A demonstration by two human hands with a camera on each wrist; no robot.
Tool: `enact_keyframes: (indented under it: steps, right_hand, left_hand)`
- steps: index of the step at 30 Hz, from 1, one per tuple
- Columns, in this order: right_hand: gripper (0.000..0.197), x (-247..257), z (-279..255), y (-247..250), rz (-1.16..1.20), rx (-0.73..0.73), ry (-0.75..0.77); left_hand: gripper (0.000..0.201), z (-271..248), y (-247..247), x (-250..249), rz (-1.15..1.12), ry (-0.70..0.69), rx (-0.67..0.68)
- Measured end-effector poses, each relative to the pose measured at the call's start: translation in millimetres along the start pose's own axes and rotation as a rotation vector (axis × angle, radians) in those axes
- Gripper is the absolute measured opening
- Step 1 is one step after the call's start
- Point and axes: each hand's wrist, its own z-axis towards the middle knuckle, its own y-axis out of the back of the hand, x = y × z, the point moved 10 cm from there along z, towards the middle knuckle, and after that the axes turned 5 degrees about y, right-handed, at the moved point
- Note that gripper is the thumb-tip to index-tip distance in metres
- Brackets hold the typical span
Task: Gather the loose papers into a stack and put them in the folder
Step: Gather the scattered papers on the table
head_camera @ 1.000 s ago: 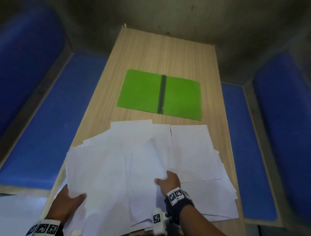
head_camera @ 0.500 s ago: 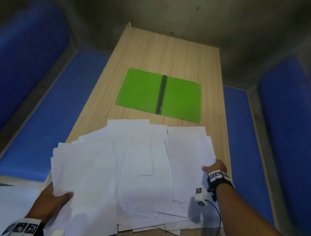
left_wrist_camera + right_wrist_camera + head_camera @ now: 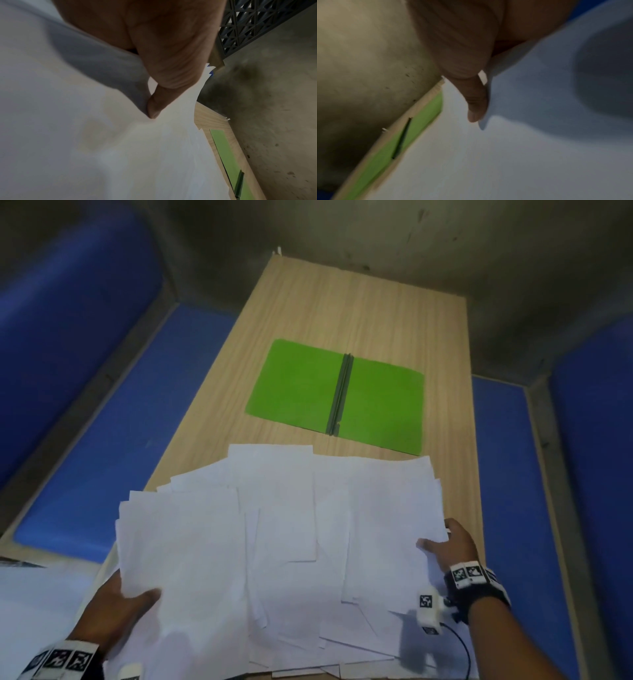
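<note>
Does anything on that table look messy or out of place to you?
Yes: the white papers lie fanned crookedly, corners jutting, some past the table edge nearest the person. The left hand and right hand grip their sides. The green folder lies open, flat, empty.

A long bench (image 3: pixel 359 309) of pale wood grain runs away from the viewer, its far end meeting a grey, stained concrete wall (image 3: pixel 342 231). On either side sit blue padded seats: a left seat cushion (image 3: pixel 113 446) with a blue backrest (image 3: pixel 61 320) rising beside it, and a right seat cushion (image 3: pixel 510 491) with its own backrest (image 3: pixel 603 457). Grey frames (image 3: pixel 113 364) border the cushions. In the left wrist view a dark lattice grille (image 3: pixel 254 21) shows above the mottled concrete floor (image 3: pixel 274 108)
</note>
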Motion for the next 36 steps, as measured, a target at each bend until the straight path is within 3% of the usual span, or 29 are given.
enact_keyframes:
  steps: [5, 10, 14, 18, 22, 25, 27, 30, 36]
  right_hand:
    - [0.030, 42.2, -27.5, 14.4, 0.450, -0.069, 0.170]
    - [0.038, 76.4, -47.0, -16.5, 0.711, -0.073, 0.212]
    - [0.025, 106.6, -49.2, -99.2, 0.558, 0.075, 0.191]
    - [0.024, 108.9, -47.6, -192.9, 0.196, 0.288, 0.133]
    - [0.027, 110.4, -51.0, -223.2, -0.028, 0.247, 0.054]
    - [0.046, 112.6, -54.9, -237.0, 0.040, 0.246, 0.006]
    - [0.059, 114.1, -57.4, -243.0, 0.074, 0.282, 0.019]
    - [0.040, 108.8, -47.9, -224.9, 0.006, 0.277, 0.074]
    - [0.025, 66.0, -17.1, -112.3, -0.286, 0.143, 0.059]
  left_hand:
    - [0.083, -1.2, 0.2, 1.5, -0.048, 0.005, 0.042]
    - [0.079, 5.0, -0.6, 10.2, -0.069, 0.012, 0.055]
    - [0.078, 4.4, -0.2, 8.6, -0.050, 0.009, 0.058]
    - [0.077, 9.4, -0.2, 13.9, -0.031, 0.022, 0.048]
    - [0.074, 15.4, -0.3, 19.4, -0.025, 0.033, 0.038]
    - [0.065, 19.9, -2.2, 23.7, -0.031, 0.043, 0.037]
    - [0.062, 21.7, -3.0, 25.5, -0.033, 0.041, 0.034]
    - [0.065, 23.8, -1.3, 26.7, -0.045, 0.024, 0.023]
    - [0.057, 25.6, 3.5, 32.6, -0.038, 0.034, 0.014]
